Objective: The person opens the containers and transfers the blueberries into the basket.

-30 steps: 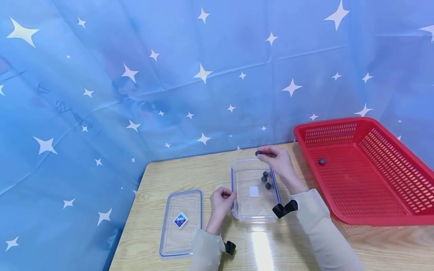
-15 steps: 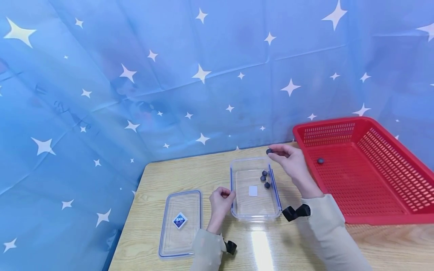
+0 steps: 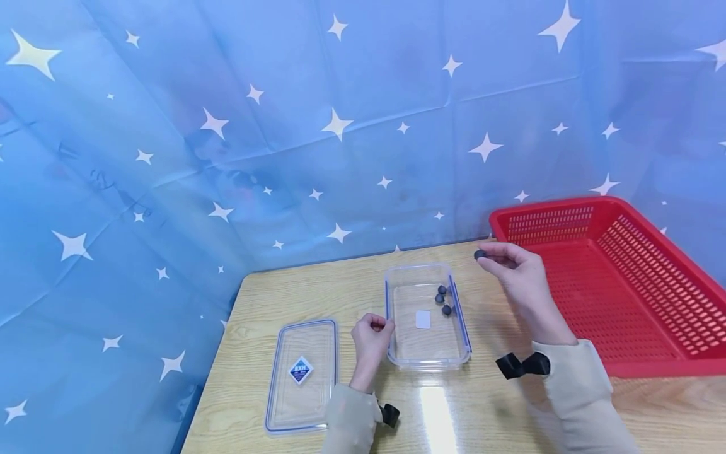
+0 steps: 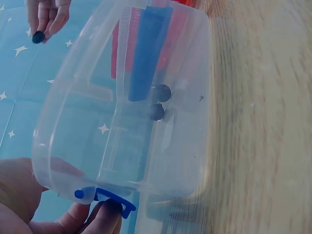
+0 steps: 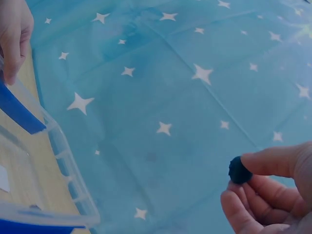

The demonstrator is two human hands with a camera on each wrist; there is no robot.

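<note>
My right hand (image 3: 524,280) pinches a dark blueberry (image 5: 239,170) between thumb and fingertips. It hovers between the clear plastic food container (image 3: 422,364) and the red basket. My left hand (image 3: 370,343) grips the container's left side; in the left wrist view its fingers (image 4: 105,219) curl at a blue clip latch (image 4: 116,201) and the thumb side lies behind the wall. Inside the container, along its right wall, sit three blueberries (image 3: 447,310). A white square label (image 3: 423,320) shows on its floor.
The red perforated basket (image 3: 615,369) stands at the right, partly behind my right hand. A clear lid with a blue rim (image 3: 309,397) lies flat on the wooden table (image 3: 249,353) at the left. A blue starry cloth (image 3: 283,157) hangs behind the table.
My right hand has moved right with the blueberry, from above the container's far right corner toward the basket. A blueberry seen in the basket earlier is now hidden behind it. The left hand stays put.
</note>
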